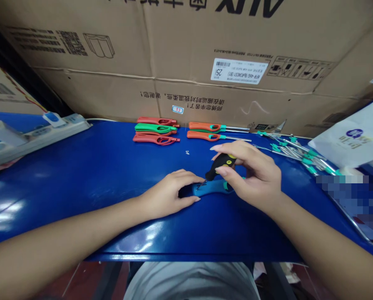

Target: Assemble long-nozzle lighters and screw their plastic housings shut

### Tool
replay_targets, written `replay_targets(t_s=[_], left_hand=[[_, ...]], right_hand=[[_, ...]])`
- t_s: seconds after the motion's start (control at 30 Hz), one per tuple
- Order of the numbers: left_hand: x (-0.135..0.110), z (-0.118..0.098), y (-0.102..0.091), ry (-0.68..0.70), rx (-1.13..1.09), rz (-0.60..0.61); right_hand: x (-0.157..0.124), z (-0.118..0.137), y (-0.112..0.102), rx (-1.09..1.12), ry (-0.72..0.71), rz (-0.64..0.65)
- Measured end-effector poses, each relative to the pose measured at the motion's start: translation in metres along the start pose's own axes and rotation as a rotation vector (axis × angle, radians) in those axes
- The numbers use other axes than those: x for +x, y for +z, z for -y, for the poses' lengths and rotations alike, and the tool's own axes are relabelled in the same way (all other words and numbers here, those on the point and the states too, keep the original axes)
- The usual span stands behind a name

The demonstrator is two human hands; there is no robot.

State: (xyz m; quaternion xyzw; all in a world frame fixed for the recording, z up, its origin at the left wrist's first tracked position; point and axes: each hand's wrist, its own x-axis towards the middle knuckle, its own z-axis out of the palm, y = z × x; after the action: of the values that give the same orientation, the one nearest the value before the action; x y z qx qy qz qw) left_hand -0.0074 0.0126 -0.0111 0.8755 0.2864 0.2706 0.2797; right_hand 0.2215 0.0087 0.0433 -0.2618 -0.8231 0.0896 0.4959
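Gripping a stubby screwdriver (222, 164) over a smooth blue handle (213, 188) on a glossy blue tabletop (95, 175).

The right hand (258, 175) is grasping the screwdriver's chunky black-and-yellow grip, and its thin metal shaft is slanting down to the handle's left end; the left hand (170, 191) is pinching that end between thumb and forefinger. The curved, slender handle is lying at the near centre, a teal part showing toward its right. Farther off to the left, glossy red and green handles (157, 128) with looped openings are lying in a row; just right of them, orange handles (202, 135) are carrying slim, shiny metal tubes. At the far right, metal rods (294, 152) with teal fittings are heaping loosely. Behind, a creased, matte cardboard box (111, 83) is standing.
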Motion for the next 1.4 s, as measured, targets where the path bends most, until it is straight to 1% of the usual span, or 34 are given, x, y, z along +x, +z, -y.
replay_targets(t_s=[0.03,0.07,0.1,0.17,0.23,0.27,0.37,0.4,0.47,0.53,0.57,0.6,0.63,0.7,0.73,0.77,0.87,0.9,0.97,1.03,1.07,1.13,1.23,1.27,1.33,1.4], left_hand=[[-0.0001,0.0002,0.0001,0.005,0.001,-0.003],[-0.0002,0.0004,0.0003,0.009,0.003,-0.006],[-0.0003,0.0008,0.0005,0.007,0.005,-0.010],[-0.0005,0.0015,0.0007,0.004,0.005,-0.017],[-0.0006,0.0018,0.0006,-0.002,0.000,-0.018],[-0.0005,0.0017,0.0005,-0.003,-0.003,-0.014],[-0.0002,0.0011,-0.0002,-0.005,-0.001,-0.007],[-0.0002,0.0010,-0.0002,-0.005,0.001,-0.009],[-0.0003,0.0015,0.0000,-0.008,0.004,-0.015],[-0.0004,0.0021,0.0005,-0.014,0.007,-0.018],[-0.0004,0.0023,0.0008,-0.018,0.010,-0.018],[-0.0002,0.0022,0.0009,-0.021,0.014,-0.016],[0.0000,0.0019,0.0009,-0.021,0.019,-0.013],[0.0004,0.0008,0.0005,-0.018,0.026,-0.006],[0.0005,0.0003,0.0002,-0.017,0.028,-0.004],[0.0006,-0.0002,-0.0001,-0.016,0.031,-0.004],[0.0006,-0.0006,-0.0007,-0.024,0.044,-0.007],[0.0006,-0.0005,-0.0008,-0.027,0.047,-0.006],[0.0006,-0.0001,-0.0008,-0.030,0.051,-0.001],[0.0008,0.0004,-0.0007,-0.024,0.051,0.002],[0.0008,0.0007,-0.0006,-0.021,0.051,0.000],[0.0007,0.0013,-0.0003,-0.018,0.051,-0.007],[0.0006,0.0019,-0.0002,-0.024,0.055,-0.004],[0.0007,0.0017,-0.0003,-0.027,0.053,0.003],[0.0008,0.0008,-0.0007,-0.028,0.048,0.007],[0.0009,-0.0004,-0.0013,-0.023,0.042,0.007]], right_hand=[[-0.0005,-0.0002,0.0007,-0.059,-0.060,-0.038],[-0.0012,0.0000,0.0014,-0.090,-0.103,-0.047],[-0.0021,0.0005,0.0022,-0.085,-0.117,-0.026],[-0.0036,0.0026,0.0041,0.004,-0.069,0.062],[-0.0045,0.0054,0.0062,0.074,-0.015,0.101],[-0.0045,0.0067,0.0070,0.056,-0.014,0.076],[-0.0041,0.0087,0.0081,-0.137,-0.128,-0.074],[-0.0040,0.0087,0.0081,-0.170,-0.150,-0.091],[-0.0039,0.0080,0.0078,-0.108,-0.114,-0.039],[-0.0036,0.0070,0.0078,0.039,-0.015,0.042],[-0.0033,0.0065,0.0079,0.085,0.013,0.059],[-0.0029,0.0060,0.0078,0.090,0.004,0.051],[-0.0025,0.0057,0.0076,0.052,-0.040,0.022],[-0.0018,0.0055,0.0069,-0.074,-0.150,-0.032],[-0.0016,0.0058,0.0064,-0.114,-0.177,-0.037],[-0.0015,0.0062,0.0061,-0.116,-0.167,-0.018],[-0.0018,0.0073,0.0063,0.048,-0.018,0.085],[-0.0018,0.0072,0.0067,0.083,0.013,0.089],[-0.0015,0.0060,0.0074,0.046,-0.005,0.039],[-0.0009,0.0047,0.0075,-0.072,-0.087,-0.036],[-0.0007,0.0043,0.0073,-0.112,-0.114,-0.053],[-0.0005,0.0046,0.0068,-0.080,-0.098,-0.020],[-0.0012,0.0056,0.0064,0.123,0.042,0.106],[-0.0014,0.0053,0.0064,0.161,0.067,0.125],[-0.0018,0.0037,0.0063,0.124,0.040,0.093],[-0.0019,0.0017,0.0060,-0.014,-0.073,0.007]])
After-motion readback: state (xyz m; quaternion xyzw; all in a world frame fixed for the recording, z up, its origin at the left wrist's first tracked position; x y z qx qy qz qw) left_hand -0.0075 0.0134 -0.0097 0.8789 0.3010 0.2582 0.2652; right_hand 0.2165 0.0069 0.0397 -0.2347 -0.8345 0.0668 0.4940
